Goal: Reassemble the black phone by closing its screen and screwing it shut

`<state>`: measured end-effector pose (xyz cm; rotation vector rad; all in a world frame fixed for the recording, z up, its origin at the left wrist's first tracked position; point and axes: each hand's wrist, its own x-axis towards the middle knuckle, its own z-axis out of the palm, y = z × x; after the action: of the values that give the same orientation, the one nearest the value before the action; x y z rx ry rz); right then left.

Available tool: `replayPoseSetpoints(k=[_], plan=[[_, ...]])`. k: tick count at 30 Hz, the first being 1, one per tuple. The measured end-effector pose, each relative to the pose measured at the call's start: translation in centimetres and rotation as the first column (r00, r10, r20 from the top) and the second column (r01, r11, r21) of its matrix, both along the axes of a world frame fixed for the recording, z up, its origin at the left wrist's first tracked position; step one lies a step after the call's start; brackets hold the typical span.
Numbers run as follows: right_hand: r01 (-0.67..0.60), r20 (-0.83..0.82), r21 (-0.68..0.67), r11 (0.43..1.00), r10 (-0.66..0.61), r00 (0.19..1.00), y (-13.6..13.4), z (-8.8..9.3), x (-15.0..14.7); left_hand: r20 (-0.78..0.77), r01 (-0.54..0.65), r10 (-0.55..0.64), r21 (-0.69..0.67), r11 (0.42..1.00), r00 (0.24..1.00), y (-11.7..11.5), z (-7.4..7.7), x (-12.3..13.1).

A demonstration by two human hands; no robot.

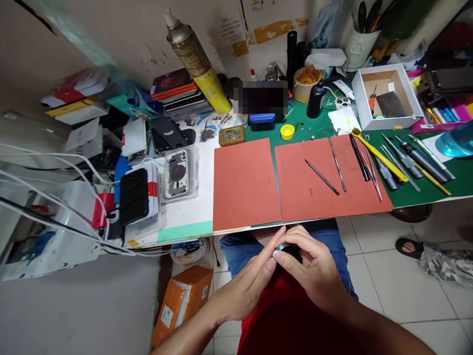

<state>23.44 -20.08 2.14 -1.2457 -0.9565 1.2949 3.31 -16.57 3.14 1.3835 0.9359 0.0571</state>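
Note:
Held low over my lap, just in front of the bench edge, is a dark phone-like object [290, 249] with a rounded, shiny bluish edge. My right hand [314, 259] curls round it, thumb on the near side and fingers over the far side. Against its left side presses my left hand [254, 273], fingers long and close together, thumb tip near the right thumb. Most of the object is hidden by the hands, so its exact kind is unclear. Beyond the hands lie two reddish-brown mats [246, 192], the right one carrying a dark pointed tool [321, 176] and a metal spatula [337, 165].
Tweezers [372, 176], a yellow brush [380, 155] and several screwdriver-like tools lie to the right, near a white box [387, 121]. On the left sit a black phone [134, 196], an opened phone housing [177, 173] and loose cables. A spray can [199, 61] stands behind.

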Motion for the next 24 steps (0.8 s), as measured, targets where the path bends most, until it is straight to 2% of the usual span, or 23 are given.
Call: replayPoseSetpoints(k=[10, 24], plan=[[-0.042, -0.064, 0.048, 0.998, 0.045, 0.997, 0.27, 0.17, 0.39, 0.025, 0.011, -0.014, 0.117, 0.993, 1.000, -0.55, -0.58, -0.27], [-0.064, -0.060, 0.030, 0.998, 0.065, 0.996, 0.27, 0.02, 0.41, 0.031, 0.001, -0.005, 0.132, 0.991, 0.999, -0.85, -0.86, -0.47]])
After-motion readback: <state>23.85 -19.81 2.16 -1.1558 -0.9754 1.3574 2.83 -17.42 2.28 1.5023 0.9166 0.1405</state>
